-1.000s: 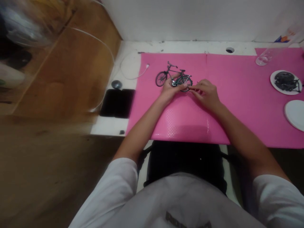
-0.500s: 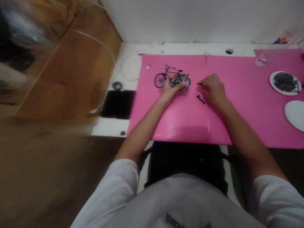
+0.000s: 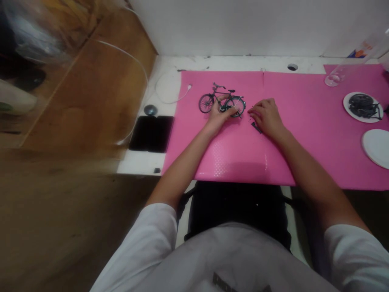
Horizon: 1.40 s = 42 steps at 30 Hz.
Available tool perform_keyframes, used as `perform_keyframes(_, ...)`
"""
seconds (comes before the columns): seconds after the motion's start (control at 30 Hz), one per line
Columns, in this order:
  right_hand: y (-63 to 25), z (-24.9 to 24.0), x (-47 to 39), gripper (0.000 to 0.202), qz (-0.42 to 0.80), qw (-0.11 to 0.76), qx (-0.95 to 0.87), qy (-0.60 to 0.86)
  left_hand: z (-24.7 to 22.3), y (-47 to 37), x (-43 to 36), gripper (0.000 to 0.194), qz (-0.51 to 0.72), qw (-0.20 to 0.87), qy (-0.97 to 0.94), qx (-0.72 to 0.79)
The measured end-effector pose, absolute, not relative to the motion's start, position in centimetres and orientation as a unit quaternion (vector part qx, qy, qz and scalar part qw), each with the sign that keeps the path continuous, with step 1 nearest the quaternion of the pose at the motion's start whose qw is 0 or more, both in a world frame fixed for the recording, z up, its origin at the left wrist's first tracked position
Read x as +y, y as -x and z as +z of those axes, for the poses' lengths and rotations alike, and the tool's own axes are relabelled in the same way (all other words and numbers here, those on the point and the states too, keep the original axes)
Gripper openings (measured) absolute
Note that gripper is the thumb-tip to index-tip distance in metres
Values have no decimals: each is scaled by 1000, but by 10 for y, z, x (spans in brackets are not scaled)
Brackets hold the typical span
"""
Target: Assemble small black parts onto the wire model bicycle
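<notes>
A small dark model bicycle (image 3: 209, 102) is held upright above the pink mat (image 3: 237, 158), its front wheel toward the left. My left hand (image 3: 219, 115) grips it around the rear wheel and lower frame, the thumb across the wheel. To the right of the rear wheel, my right hand (image 3: 267, 115) is low over the mat with its fingertips pinched together. Whatever lies between those fingertips is too small to make out. A short black part (image 3: 256, 127) rests on the mat just below the right fingers, with tiny specks close by.
At the right, a white plate (image 3: 346, 109) bears a pile of black parts, and a second white plate (image 3: 378, 147) stands nearer. A clear plastic tube (image 3: 334, 79) lies behind them. On the left are a black flat device (image 3: 151, 134), a round dark object (image 3: 150, 110) and a white cable (image 3: 179, 99).
My right hand has moved slightly left and down, closer to the bicycle's rear wheel and the mat. My left hand still holds the bicycle in nearly the same place.
</notes>
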State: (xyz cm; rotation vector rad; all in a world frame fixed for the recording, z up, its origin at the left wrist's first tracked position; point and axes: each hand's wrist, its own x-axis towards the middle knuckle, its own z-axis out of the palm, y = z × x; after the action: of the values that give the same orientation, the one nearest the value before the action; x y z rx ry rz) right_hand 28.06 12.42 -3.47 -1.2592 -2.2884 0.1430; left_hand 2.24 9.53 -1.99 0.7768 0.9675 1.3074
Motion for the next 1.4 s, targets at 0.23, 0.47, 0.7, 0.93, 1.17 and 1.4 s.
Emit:
perform_keyframes(0.23,-272,-39,124,21,52,265,-836,479,-18,-24,94,67,564,620,-345,422)
perform_keyframes(0.47,-275,-27,119,27,71,259,-821,504,-19,-23,94,69,565,622,-351,413)
perform_keyframes(0.7,-273,-24,117,25,78,258,-816,512,-20,-23,96,69,554,626,-354,420)
perform_keyframes(0.93,-272,-30,118,25,69,280,-816,501,-26,-22,100,72,552,623,-372,409)
perform_keyframes(1.17,-276,-28,120,22,75,268,-812,512,-37,-18,105,73,550,618,-399,394)
perform_keyframes(1.4,-276,-25,119,19,75,243,-818,516,-40,-18,108,75,550,611,-409,396)
